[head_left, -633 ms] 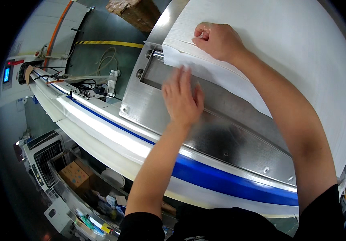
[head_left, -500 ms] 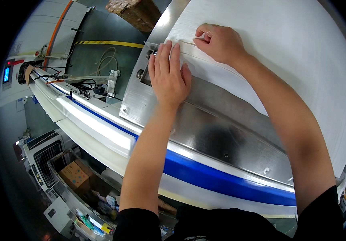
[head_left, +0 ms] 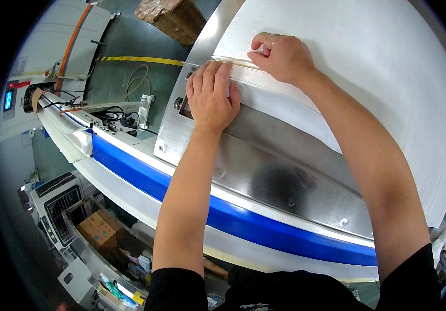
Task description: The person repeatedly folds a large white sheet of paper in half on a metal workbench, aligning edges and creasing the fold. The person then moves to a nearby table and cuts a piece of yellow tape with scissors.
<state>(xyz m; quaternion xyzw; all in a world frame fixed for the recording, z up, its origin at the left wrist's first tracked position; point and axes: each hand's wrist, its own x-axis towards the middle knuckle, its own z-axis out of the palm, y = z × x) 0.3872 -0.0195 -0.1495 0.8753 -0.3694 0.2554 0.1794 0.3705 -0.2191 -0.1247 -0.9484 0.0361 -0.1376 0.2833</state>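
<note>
Up and left since the first frame, the left hand [head_left: 211, 96] is shifting onto the corner of the white stack [head_left: 378, 62], which is filling the upper right. A metal counter [head_left: 264, 166] is spreading across the centre. The left hand is lying open; at upper centre the right hand [head_left: 285, 58] is curling atop the stack, its grip unclear.

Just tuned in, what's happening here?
A person is working bare-handed at layered white sheets beside a metal plate. The left hand is spread, fingertips at the sheets' near left corner. The right hand is curled near the same edge; whether it pinches a sheet is unclear. A blue strip runs along the near side.
</note>
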